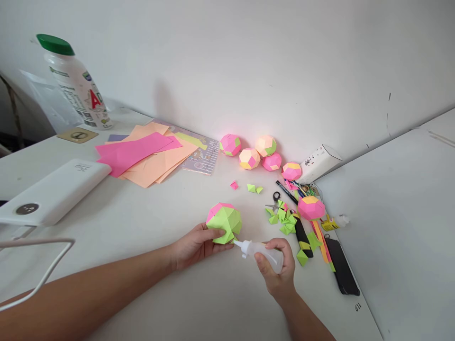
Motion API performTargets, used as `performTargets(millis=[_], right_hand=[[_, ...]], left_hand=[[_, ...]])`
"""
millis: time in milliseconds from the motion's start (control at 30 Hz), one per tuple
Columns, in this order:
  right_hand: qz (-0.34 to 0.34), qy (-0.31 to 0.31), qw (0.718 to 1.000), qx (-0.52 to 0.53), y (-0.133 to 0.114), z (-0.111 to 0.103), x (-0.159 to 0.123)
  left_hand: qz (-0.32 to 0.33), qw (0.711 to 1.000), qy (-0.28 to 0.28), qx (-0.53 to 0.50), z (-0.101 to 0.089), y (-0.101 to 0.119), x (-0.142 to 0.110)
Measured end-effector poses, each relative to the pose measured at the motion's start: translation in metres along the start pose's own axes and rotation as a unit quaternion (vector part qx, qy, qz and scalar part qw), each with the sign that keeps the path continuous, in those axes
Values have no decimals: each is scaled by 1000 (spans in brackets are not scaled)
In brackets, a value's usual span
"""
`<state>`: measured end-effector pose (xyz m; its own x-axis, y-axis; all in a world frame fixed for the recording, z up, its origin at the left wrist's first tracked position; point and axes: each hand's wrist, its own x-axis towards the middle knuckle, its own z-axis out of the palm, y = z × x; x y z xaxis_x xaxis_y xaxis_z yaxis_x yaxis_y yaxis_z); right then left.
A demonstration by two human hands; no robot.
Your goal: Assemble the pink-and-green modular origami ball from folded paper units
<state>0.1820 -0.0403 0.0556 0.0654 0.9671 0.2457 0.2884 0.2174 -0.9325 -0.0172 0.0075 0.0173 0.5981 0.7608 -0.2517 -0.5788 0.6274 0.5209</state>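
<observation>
My left hand holds a green and pink folded-paper ball from its left side and underneath, the thumb across its front. In my right hand is a translucent white glue bottle, tipped so its nozzle points left. The nozzle tip meets the ball's lower right edge, or comes very near it; I cannot tell whether glue is flowing. Past the ball lie a small pink folded piece and two green ones. A heap of green folded pieces is to the right, by small scissors.
Several finished paper balls rest along the wall. Coloured paper sheets, a white power bank with a cable, and a green-capped bottle occupy the left. At right are a cutter, a yellow-labelled bottle and a black phone.
</observation>
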Motion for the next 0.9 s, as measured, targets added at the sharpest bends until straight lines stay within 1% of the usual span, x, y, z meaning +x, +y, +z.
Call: performTargets(millis=[167, 333, 533, 700, 900], right_hand=[[-32, -8, 999, -31, 2, -2, 0], [-83, -12, 995, -59, 8, -5, 1], [-152, -47, 983, -91, 10, -10, 7], [-168, -60, 979, -101, 9, -10, 8], [-165, -43, 978, -119, 10, -10, 7]], left_hand=[[3, 1000, 1, 0, -1, -1, 0], [2, 1000, 1, -4, -2, -1, 0], [8, 1000, 6, -15, 0, 0, 0], [8, 1000, 0, -9, 0, 0, 0], [3, 1000, 6, -14, 1, 0, -2]])
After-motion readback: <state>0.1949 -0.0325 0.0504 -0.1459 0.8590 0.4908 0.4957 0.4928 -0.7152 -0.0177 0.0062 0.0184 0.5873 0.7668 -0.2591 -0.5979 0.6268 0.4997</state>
